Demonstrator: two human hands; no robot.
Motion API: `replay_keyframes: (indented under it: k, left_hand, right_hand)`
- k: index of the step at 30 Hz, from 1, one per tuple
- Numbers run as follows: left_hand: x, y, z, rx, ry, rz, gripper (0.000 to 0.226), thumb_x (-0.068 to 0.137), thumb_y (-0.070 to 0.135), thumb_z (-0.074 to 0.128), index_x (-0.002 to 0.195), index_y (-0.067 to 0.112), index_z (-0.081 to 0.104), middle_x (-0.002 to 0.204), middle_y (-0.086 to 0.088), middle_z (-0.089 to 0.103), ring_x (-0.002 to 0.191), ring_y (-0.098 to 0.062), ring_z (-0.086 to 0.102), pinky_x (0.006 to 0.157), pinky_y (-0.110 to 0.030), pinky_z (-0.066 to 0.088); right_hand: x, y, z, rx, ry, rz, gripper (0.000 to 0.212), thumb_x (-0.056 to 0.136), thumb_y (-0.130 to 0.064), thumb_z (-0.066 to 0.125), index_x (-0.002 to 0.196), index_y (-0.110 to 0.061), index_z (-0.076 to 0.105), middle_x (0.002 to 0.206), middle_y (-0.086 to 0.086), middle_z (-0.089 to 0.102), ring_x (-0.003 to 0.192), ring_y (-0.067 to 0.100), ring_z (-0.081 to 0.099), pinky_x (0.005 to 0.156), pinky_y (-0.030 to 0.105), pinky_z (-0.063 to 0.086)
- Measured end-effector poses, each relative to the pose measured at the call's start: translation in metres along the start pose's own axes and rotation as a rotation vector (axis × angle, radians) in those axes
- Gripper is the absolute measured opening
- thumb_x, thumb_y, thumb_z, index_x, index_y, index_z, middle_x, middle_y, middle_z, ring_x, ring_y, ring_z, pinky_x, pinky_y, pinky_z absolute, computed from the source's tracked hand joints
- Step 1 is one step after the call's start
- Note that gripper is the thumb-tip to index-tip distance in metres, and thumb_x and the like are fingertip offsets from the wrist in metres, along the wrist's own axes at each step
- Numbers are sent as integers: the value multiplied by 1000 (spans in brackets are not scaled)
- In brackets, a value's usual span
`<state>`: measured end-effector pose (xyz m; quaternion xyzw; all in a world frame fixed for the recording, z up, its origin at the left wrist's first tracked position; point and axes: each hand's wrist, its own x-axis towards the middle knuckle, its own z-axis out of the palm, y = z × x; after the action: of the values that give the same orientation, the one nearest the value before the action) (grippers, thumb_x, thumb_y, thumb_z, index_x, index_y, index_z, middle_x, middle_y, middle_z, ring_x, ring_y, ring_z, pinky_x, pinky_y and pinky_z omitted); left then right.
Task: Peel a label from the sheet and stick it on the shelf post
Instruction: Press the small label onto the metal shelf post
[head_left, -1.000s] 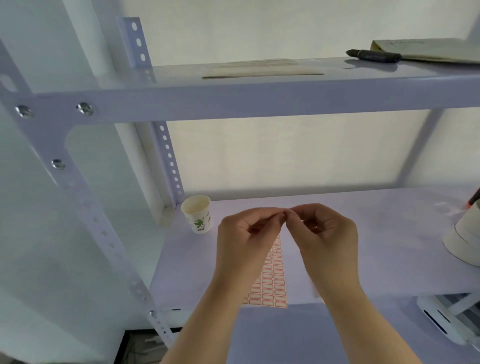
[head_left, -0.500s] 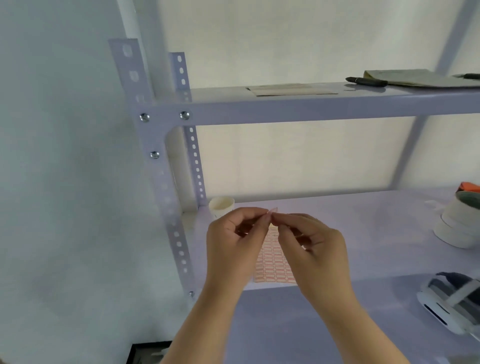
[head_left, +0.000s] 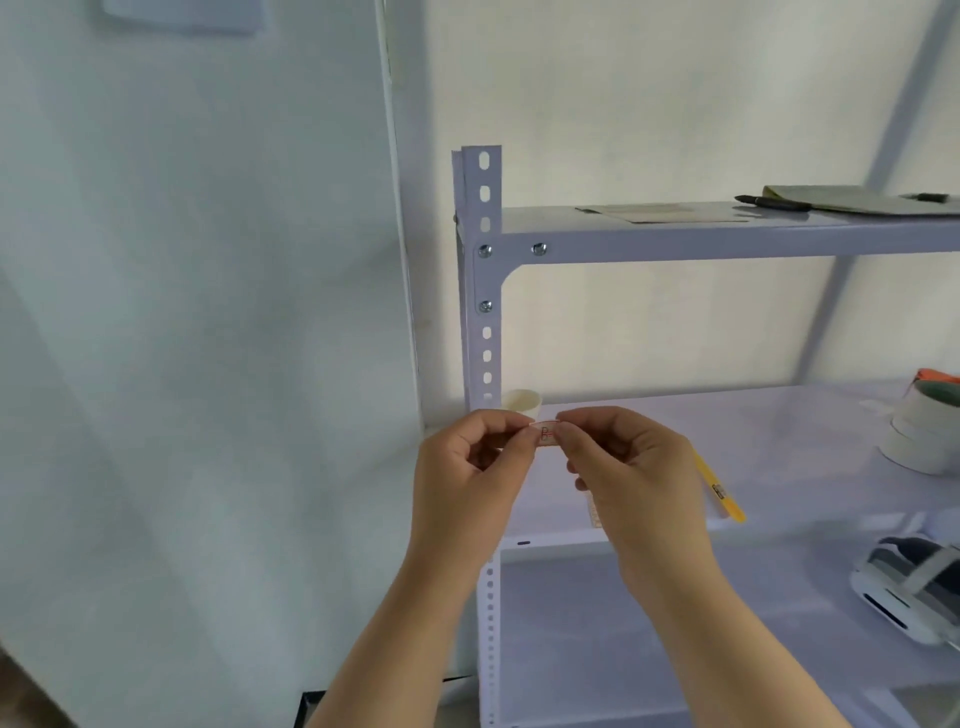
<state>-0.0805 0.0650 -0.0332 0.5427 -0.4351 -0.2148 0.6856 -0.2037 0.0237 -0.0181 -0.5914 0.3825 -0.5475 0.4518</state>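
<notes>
I see the white slotted shelf post (head_left: 486, 332) rising just behind my left hand (head_left: 470, 483), with my right hand (head_left: 631, 480) beside it. Both pinch a small red-printed label (head_left: 545, 434) between thumb and forefinger tips, stretched between them in front of the middle shelf (head_left: 779, 447). A paper cup (head_left: 521, 404) stands behind; I cannot tell its contents.

Pale metal shelf (head_left: 779, 415), paper cup (head_left: 522, 402), tape rolls (head_left: 919, 431) (stacked), top-tier pen (head_left: 771, 202)
</notes>
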Motion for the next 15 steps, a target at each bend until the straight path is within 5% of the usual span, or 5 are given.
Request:
replay_keyframes:
  k: [9, 15]
  left_hand:
    - [14, 19, 0, 7, 101, 29, 10, 88, 9, 74, 84, 17, 79, 80, -1, 81, 71, -7, 71, 69, -20, 58]
    - [30, 23, 12, 73, 190, 48, 8, 88, 11, 75, 85, 17, 80, 80, 0, 80, 78, -20, 74, 70, -22, 57]
  right_hand:
    - [20, -17, 7, 36, -91, -40, 12, 83, -14, 76, 74, -22, 77, 67, -5, 76, 56, 5, 58, 59, 24, 52]
    - [46, -17, 9, 70, -165, -47, 12, 85, -12, 74, 75, -19, 76, 74, 11, 75, 60, 14, 55, 58, 29, 49]
